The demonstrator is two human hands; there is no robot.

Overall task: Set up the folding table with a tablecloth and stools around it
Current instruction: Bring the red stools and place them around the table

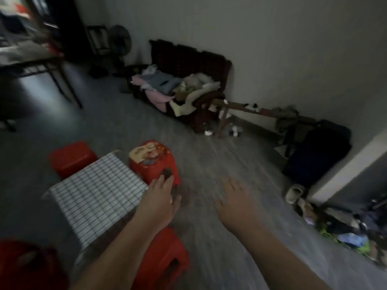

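Your left hand [159, 203] and right hand [234, 204] both hover spread and empty. One checked tablecloth [98, 189], three clear red stools [71, 156] beside it.

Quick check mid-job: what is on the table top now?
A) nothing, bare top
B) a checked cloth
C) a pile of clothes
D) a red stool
B: the checked cloth lies spread flat there, with the picture-topped stool standing on the floor beside it.
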